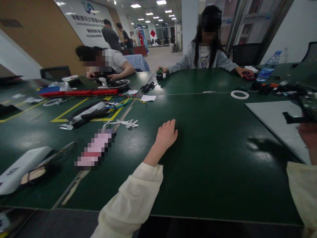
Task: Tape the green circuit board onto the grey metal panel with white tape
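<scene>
My left hand rests on the green table top, back upward, with its fingers curled under and close together. Nothing shows in it, though the palm is hidden. At the right edge my right hand is partly cut off by the frame. It grips a black device with an exposed circuit board, raised over a white board. A flat black arm of the device juts out to the left. Blur hides its finer details.
A phone, white case, cables and paper strips lie left on the green table. A tape roll and water bottle are at right. Two people sit opposite; one holds a small black-and-green object.
</scene>
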Available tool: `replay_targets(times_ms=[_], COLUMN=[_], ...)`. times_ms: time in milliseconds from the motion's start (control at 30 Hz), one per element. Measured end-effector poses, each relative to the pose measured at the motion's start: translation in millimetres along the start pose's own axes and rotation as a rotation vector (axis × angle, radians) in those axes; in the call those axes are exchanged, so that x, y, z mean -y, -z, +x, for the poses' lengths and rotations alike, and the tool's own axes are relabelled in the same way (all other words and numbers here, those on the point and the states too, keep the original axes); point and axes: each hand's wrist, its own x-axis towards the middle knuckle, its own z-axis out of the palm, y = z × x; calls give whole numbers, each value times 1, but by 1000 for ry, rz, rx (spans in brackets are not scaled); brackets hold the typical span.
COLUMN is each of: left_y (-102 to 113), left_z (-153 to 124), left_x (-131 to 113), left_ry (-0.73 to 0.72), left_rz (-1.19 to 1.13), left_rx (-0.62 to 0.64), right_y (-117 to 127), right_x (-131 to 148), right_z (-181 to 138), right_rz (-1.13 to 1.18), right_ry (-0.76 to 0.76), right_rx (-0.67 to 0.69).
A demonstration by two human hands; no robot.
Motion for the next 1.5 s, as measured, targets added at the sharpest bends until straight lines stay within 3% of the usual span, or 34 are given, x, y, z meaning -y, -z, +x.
replay_targets(times_ms=[233, 433, 667, 733, 900, 1033, 1133, 1233, 1333, 1433, 1500], left_y=[-3, -2, 3, 5, 10, 10, 8, 5, 3, 4, 6], left_z=[1, 2, 5, 5, -1, -6, -7, -6, -7, -8, -9], left_x=[1, 1, -4, -9, -26, -35, -37, -36, -36, -38, -40], left_ry=[3, 20, -35, -72, -171, -221, -204, -181, -192, -218, -234], left_rz=[1, -102, -411, -560, -864, -928, -870, -753, -634, -494, -358], left_rx=[-20, -79, -177, -119, 171, 347, 355, 290, 245, 218, 191], right_y=[-69, -116, -144, -148, -152, -154, -156, -155, -136, -85, -37], right_x=[28, 35, 26, 25, 30, 36, 37, 38, 39, 32, 17], right_z=[-40, -98, -138, -144, -157, -167, -168, -154, -118, -65, -30], right_rz=[240, 344, 305, 291, 251, 216, 133, 0, -243, -689, -966], right_ry=[-305, -495, -644, -672, -706, -687, -623, -448, -116, 363, 493], right_rx=[165, 510, 902, 986, 1029, 1107, 1145, 1073, 829, 323, -12])
